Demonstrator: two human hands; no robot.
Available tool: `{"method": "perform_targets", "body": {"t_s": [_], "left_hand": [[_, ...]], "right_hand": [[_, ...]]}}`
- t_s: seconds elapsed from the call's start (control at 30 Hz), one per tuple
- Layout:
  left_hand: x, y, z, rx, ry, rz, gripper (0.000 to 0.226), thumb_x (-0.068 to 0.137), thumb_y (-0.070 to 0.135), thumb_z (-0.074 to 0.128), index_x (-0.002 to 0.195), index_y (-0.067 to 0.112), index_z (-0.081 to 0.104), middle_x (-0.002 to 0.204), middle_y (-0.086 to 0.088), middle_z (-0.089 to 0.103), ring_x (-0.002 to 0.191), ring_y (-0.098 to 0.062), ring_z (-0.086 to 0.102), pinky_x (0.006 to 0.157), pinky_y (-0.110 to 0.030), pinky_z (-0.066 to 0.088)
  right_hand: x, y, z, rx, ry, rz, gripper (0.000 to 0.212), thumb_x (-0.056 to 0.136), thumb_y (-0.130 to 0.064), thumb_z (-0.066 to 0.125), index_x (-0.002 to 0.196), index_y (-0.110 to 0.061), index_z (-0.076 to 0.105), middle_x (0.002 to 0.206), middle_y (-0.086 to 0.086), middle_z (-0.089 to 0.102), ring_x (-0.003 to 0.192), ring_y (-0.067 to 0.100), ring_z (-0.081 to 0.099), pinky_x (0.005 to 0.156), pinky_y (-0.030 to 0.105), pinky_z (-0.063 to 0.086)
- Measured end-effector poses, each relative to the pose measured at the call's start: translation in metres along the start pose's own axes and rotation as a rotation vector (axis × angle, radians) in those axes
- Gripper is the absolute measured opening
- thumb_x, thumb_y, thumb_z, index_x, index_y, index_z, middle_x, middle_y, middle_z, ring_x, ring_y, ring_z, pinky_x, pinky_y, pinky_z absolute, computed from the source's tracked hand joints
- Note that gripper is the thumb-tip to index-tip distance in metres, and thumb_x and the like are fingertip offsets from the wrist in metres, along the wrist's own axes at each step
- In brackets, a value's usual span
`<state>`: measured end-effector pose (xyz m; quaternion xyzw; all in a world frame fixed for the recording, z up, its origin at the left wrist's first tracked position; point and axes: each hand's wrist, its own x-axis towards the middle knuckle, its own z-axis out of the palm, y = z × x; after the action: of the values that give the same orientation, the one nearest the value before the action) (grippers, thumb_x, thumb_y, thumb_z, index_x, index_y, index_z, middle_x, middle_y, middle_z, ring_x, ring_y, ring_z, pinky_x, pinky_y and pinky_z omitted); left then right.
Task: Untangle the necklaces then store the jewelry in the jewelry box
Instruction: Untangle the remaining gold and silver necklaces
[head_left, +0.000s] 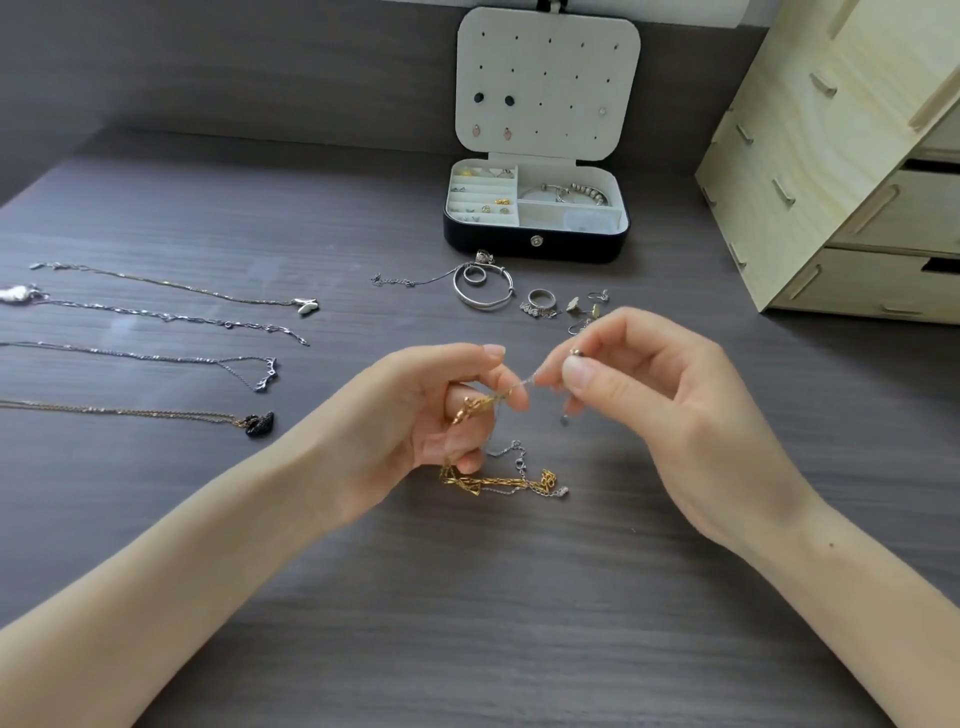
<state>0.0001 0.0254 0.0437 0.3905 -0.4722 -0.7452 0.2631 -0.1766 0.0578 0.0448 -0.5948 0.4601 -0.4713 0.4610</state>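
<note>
Gold-and-silver tangled necklaces (498, 480) hang from the raised left hand (415, 415), its grip pinched on them. The right hand (649, 395) pinches a taut silver strand (527, 383) slanting up-right at frame centre.

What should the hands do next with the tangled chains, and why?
Probably the right hand should gently draw the silver chain sideways, since it pinches that chain while the left hand holds the gold chain it is tangled with.

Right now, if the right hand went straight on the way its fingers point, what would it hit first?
Probably the left hand: the right hand points left along the silver chain stretched between them, though depth is unclear.
</note>
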Motion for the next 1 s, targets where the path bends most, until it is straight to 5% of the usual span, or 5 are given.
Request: {"method": "perform_targets", "body": {"t_s": [0.2, 0.33, 0.47, 0.87, 1.0], "left_hand": [[0.001, -0.002, 0.001, 0.136, 0.018, 0.053, 0.021, 0.076, 0.028, 0.056, 0.076, 0.007, 0.058, 0.042, -0.005, 0.047, 0.038, -0.016, 0.032, 0.056, -0.031, 0.032], [-0.002, -0.001, -0.002, 0.205, 0.044, 0.093, 0.012, 0.069, 0.020, 0.057, 0.071, 0.008, 0.059, 0.047, -0.007, 0.053, 0.040, -0.014, 0.035, 0.048, -0.019, 0.037], [-0.004, 0.001, -0.004, 0.213, 0.064, 0.119, 0.003, 0.067, 0.016, 0.060, 0.066, 0.013, 0.061, 0.041, -0.002, 0.048, 0.047, -0.018, 0.032, 0.047, -0.017, 0.034], [-0.003, -0.003, 0.000, 0.121, 0.062, 0.126, 0.011, 0.073, 0.015, 0.051, 0.064, 0.017, 0.057, 0.038, -0.004, 0.041, 0.032, -0.013, 0.033, 0.057, -0.039, 0.017], [-0.003, -0.003, 0.003, 0.108, 0.026, 0.135, 0.005, 0.078, 0.020, 0.051, 0.074, 0.016, 0.050, 0.038, -0.008, 0.045, 0.033, -0.015, 0.038, 0.044, -0.022, 0.021]], "right_hand": [[0.006, -0.002, -0.003, 0.230, 0.026, 0.044, 0.006, 0.078, -0.012, 0.054, 0.079, -0.007, 0.052, 0.074, 0.012, 0.069, 0.068, 0.022, 0.060, 0.063, 0.030, 0.050], [0.006, -0.003, -0.006, 0.263, 0.029, 0.093, 0.007, 0.077, -0.013, 0.054, 0.076, -0.007, 0.051, 0.061, 0.009, 0.062, 0.052, 0.018, 0.050, 0.047, 0.024, 0.041], [0.007, -0.002, -0.009, 0.161, 0.036, 0.116, 0.005, 0.073, -0.014, 0.057, 0.071, -0.012, 0.052, 0.051, 0.001, 0.050, 0.045, 0.012, 0.038, 0.044, 0.021, 0.028], [0.002, 0.008, -0.004, -0.282, -0.122, 0.029, 0.009, 0.077, -0.028, 0.071, 0.086, -0.026, 0.071, 0.055, -0.009, 0.044, 0.053, 0.006, 0.037, 0.052, 0.016, 0.031], [0.002, 0.014, 0.000, -0.298, -0.134, 0.112, 0.016, 0.073, -0.040, 0.077, 0.088, -0.035, 0.072, 0.058, -0.021, 0.050, 0.059, -0.003, 0.047, 0.058, 0.008, 0.033]]}}
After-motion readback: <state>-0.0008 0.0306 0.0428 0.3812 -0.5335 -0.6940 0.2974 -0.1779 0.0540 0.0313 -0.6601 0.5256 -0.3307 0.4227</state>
